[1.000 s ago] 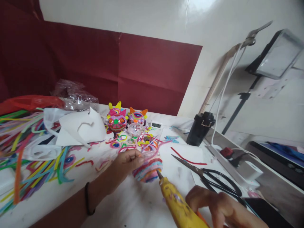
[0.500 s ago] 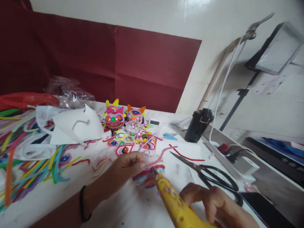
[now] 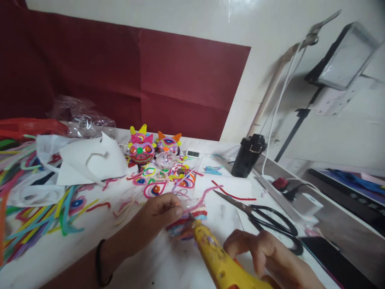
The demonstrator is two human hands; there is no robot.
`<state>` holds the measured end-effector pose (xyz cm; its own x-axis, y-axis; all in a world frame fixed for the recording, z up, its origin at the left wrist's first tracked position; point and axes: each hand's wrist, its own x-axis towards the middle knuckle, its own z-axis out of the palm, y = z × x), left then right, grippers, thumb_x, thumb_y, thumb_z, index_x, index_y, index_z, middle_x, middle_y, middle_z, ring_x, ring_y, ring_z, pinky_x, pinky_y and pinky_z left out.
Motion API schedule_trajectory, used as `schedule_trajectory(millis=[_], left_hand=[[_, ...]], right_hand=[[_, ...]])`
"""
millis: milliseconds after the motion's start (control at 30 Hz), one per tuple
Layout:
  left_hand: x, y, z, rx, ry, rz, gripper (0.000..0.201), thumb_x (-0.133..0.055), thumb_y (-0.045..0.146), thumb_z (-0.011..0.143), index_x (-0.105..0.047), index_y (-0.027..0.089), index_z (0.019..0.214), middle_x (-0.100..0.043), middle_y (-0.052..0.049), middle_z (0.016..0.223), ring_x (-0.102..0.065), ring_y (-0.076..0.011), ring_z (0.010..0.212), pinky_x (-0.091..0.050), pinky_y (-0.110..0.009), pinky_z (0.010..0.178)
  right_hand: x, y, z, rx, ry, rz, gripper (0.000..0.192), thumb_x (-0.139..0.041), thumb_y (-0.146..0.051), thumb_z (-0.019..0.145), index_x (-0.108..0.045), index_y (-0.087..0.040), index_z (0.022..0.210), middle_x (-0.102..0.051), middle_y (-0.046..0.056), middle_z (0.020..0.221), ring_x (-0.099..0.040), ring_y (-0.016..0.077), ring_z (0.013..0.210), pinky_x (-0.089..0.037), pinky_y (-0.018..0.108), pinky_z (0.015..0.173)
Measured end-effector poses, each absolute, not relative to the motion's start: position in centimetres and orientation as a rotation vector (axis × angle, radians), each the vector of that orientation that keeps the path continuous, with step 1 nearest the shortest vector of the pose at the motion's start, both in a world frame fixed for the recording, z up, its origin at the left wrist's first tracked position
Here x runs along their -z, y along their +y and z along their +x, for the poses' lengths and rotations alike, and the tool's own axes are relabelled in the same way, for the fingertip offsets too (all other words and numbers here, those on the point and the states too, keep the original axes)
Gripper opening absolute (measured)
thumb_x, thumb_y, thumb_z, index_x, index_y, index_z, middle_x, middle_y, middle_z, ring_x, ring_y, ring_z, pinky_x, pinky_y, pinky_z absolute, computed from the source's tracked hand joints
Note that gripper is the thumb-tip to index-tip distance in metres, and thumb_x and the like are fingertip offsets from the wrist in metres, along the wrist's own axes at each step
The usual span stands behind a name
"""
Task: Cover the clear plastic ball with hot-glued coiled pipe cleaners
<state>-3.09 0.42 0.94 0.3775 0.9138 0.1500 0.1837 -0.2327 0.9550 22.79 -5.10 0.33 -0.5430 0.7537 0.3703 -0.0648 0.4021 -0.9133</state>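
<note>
My left hand (image 3: 164, 210) is closed on a clear plastic piece covered with striped pipe cleaners (image 3: 186, 228) in red, blue and orange. A loose pink pipe cleaner (image 3: 204, 195) runs along its upper edge, and its free end sticks up to the right. Yellow and stained, a hot glue gun (image 3: 215, 255) is gripped in my right hand (image 3: 267, 255). Its nozzle is at the striped piece, close to my left fingertips; whether it touches cannot be made out. Scissors with black handles (image 3: 270, 218) lie open beyond my right hand.
Colourful pipe cleaners (image 3: 45, 220) and cut white paper (image 3: 93, 160) spread over the left side. Decorated animal-face ornaments (image 3: 142, 151) stand at the back near a small digital clock (image 3: 193, 153). On the right are a black bottle (image 3: 248, 156), a power strip (image 3: 270, 184) and a phone (image 3: 333, 261).
The glue gun's nozzle has shifted slightly left along the striped piece, nearer my left fingertips. The whole view has moved a little; both hands keep their holds.
</note>
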Motion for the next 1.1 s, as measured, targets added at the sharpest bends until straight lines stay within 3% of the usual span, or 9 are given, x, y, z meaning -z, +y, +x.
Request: schedule_trajectory(millis=[167, 367, 667, 900, 1100], left_hand=[[-0.9, 0.4, -3.2, -0.95, 0.967, 1.666, 0.028, -0.053, 0.041, 0.084, -0.048, 0.02, 0.067, -0.039, 0.005, 0.061, -0.034, -0.0126, 0.058, -0.027, -0.026, 0.053], [-0.9, 0.3, -3.0, -0.941, 0.973, 1.677, 0.029, -0.054, 0.042, 0.083, -0.048, 0.02, 0.066, -0.039, 0.005, 0.06, -0.034, -0.0128, 0.057, -0.027, -0.026, 0.052], [-0.7, 0.3, -3.2, -0.91, 0.973, 1.731, 0.031, -0.052, 0.045, 0.085, -0.049, 0.02, 0.068, -0.039, 0.005, 0.061, -0.034, -0.0128, 0.058, -0.028, -0.026, 0.053], [-1.0, 0.2, -3.1, -0.915, 0.976, 1.707, 0.029, -0.052, 0.044, 0.085, -0.051, 0.02, 0.068, -0.04, 0.005, 0.061, -0.035, -0.0131, 0.058, -0.028, -0.026, 0.054], [-0.8, 0.3, -3.1, -0.921, 0.973, 1.669, 0.03, -0.054, 0.046, 0.083, -0.051, 0.02, 0.069, -0.041, 0.005, 0.061, -0.035, -0.0129, 0.057, -0.028, -0.026, 0.053]], right_hand=[[-0.5, -5.1, 22.6, -1.2, -1.853, -0.636, 0.043, -0.055, -0.067, 0.078, -0.044, -0.025, 0.082, -0.064, 0.008, 0.092, -0.063, 0.0225, 0.084, -0.048, 0.031, 0.073], [-0.7, -5.2, 22.6, -1.204, -1.836, -0.633, 0.034, -0.066, -0.052, 0.078, -0.044, -0.026, 0.083, -0.065, 0.006, 0.094, -0.064, 0.0216, 0.084, -0.048, 0.031, 0.073], [-0.4, -5.3, 22.3, -1.248, -1.738, -0.654, 0.037, -0.063, -0.055, 0.08, -0.043, -0.025, 0.082, -0.066, 0.006, 0.091, -0.063, 0.019, 0.077, -0.048, 0.033, 0.074], [0.4, -5.4, 21.7, -1.232, -1.624, -0.652, 0.036, -0.076, -0.03, 0.073, -0.041, -0.025, 0.079, -0.064, 0.002, 0.084, -0.059, 0.0156, 0.068, -0.045, 0.028, 0.068], [0.0, -5.7, 21.7, -1.233, -1.595, -0.643, 0.04, -0.076, -0.038, 0.073, -0.039, -0.025, 0.078, -0.062, 0.003, 0.082, -0.059, 0.016, 0.068, -0.043, 0.026, 0.065]])
